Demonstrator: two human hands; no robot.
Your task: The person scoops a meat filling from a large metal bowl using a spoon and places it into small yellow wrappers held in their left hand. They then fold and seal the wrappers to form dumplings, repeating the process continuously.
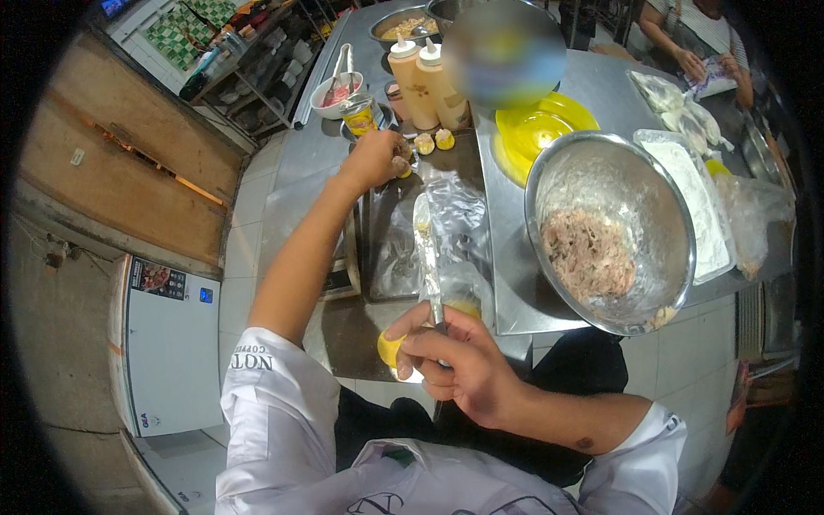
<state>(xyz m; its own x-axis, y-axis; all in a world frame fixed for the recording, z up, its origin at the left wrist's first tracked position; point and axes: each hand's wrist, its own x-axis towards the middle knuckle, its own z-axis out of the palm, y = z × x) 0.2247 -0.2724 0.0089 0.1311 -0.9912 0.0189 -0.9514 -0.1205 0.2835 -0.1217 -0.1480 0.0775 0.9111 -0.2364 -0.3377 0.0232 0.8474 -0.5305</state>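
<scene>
My left hand [380, 158] reaches to the far left of the metal tray [393, 257], its fingers around a small yellow-wrapped dumpling [404, 171]. Beside it, two more dumplings [444, 139] with pale meat filling stand upright on the tray. Close to my body, my right hand [460, 357] grips a spreading knife [426, 248], its smeared blade pointing away from me. A round yellow dumpling wrapper [390, 349] shows at the fingertips of that same hand. To the right, a steel bowl [650, 187] tilts towards me with minced meat filling [589, 254] inside.
Sauce bottles [404, 84], a white bowl with tongs [328, 103] and a lidded cup [358, 116] stand beyond the tray. Yellow plates [547, 125] and a tub of white powder [689, 206] flank the steel bowl. Another person's hands [698, 67] hold a bag at upper right.
</scene>
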